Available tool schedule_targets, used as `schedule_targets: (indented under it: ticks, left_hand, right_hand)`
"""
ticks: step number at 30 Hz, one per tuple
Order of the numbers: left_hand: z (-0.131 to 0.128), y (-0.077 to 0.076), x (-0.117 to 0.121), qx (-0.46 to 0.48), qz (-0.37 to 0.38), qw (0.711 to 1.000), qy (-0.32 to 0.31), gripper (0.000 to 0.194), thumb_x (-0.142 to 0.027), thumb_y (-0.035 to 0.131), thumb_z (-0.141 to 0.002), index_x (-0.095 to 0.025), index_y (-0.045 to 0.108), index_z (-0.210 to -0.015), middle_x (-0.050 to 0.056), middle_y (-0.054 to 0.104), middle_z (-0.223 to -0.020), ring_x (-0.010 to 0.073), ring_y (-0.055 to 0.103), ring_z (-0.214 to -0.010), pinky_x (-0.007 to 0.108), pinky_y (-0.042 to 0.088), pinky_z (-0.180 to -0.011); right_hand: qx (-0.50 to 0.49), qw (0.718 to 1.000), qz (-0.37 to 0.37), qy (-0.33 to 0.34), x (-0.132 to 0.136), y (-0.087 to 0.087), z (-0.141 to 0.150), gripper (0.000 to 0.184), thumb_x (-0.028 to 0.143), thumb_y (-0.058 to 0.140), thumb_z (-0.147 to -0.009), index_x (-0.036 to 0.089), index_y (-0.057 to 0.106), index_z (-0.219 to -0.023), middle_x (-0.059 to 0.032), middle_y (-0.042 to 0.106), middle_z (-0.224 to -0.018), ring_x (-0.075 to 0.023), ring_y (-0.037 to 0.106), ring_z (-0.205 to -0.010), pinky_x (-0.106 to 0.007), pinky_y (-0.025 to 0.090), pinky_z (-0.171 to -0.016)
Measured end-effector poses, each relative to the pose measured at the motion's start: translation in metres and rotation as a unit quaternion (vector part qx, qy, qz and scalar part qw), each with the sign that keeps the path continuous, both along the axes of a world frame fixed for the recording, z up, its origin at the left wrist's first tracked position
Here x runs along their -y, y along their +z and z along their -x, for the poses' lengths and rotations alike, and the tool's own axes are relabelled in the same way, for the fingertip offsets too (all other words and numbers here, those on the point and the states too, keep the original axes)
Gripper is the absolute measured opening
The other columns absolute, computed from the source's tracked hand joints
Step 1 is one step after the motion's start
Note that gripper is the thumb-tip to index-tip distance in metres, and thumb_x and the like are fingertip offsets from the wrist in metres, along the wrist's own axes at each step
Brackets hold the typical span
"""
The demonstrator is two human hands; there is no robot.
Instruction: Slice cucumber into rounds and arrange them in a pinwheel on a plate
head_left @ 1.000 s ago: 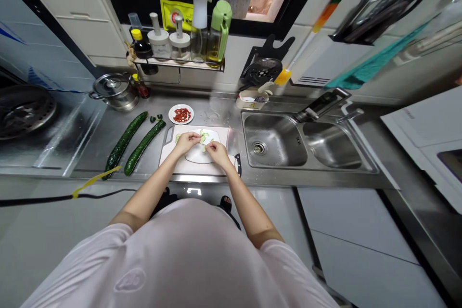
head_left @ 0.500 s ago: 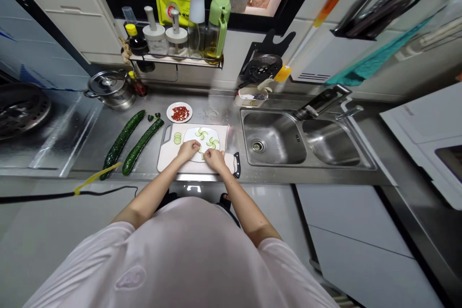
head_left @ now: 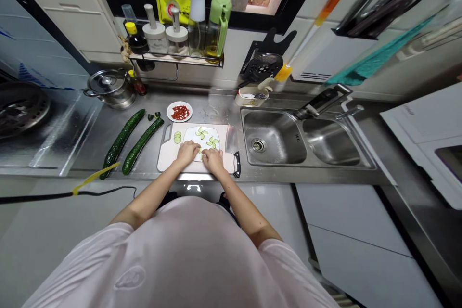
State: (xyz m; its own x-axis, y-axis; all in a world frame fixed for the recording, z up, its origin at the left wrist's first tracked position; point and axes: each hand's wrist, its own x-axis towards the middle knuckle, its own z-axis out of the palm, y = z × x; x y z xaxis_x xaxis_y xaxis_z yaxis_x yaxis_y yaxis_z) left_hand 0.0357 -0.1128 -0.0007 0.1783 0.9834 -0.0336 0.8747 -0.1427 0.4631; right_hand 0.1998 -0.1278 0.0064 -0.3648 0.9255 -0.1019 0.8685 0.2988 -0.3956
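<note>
A white plate (head_left: 211, 134) lies on a white cutting board (head_left: 166, 154) at the counter's front edge, with several thin cucumber slices (head_left: 201, 132) arranged on it. My left hand (head_left: 186, 152) and my right hand (head_left: 213, 159) meet at the plate's near edge, fingers pinched together over a cucumber slice there. More slices (head_left: 177, 138) lie on the board left of the plate. A black-handled knife (head_left: 237, 164) rests at the board's right edge, just beside my right hand.
Two whole cucumbers (head_left: 130, 140) lie left of the board, with a small dish of red chilli pieces (head_left: 179, 111) behind it. A double sink (head_left: 306, 142) is to the right, a steel pot (head_left: 108, 87) at back left, and a bottle shelf (head_left: 176, 55) on the wall.
Both hands have drawn back from the middle of the plate to its near edge and come closer together. More slices now show on the plate's far half.
</note>
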Motion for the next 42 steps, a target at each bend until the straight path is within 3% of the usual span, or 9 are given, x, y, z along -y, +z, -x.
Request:
schedule_targets:
  ticks: [12, 42]
  left_hand:
    - [0.006, 0.003, 0.006, -0.019, -0.001, 1.0, -0.025, 0.033, -0.032, 0.05, -0.09, -0.029, 0.065, -0.12, 0.01, 0.058, -0.106, 0.0259, 0.05, -0.103, 0.04, 0.033, -0.09]
    - [0.009, -0.003, 0.007, -0.037, -0.018, 0.999, -0.036, 0.029, -0.034, 0.051, -0.09, -0.028, 0.069, -0.112, 0.008, 0.058, -0.104, 0.0249, 0.051, -0.101, 0.041, 0.034, -0.09]
  right_hand:
    - [0.012, 0.999, 0.025, 0.035, 0.001, 0.001, -0.001, 0.032, 0.029, 0.042, -0.095, 0.024, 0.066, -0.116, -0.0096, 0.06, -0.103, -0.0241, 0.045, -0.1, -0.037, 0.024, -0.087]
    - [0.005, 0.999, -0.008, 0.036, 0.001, -0.009, -0.001, 0.029, 0.032, 0.044, -0.095, 0.023, 0.069, -0.108, -0.0076, 0.059, -0.098, -0.0223, 0.043, -0.096, -0.036, 0.024, -0.084]
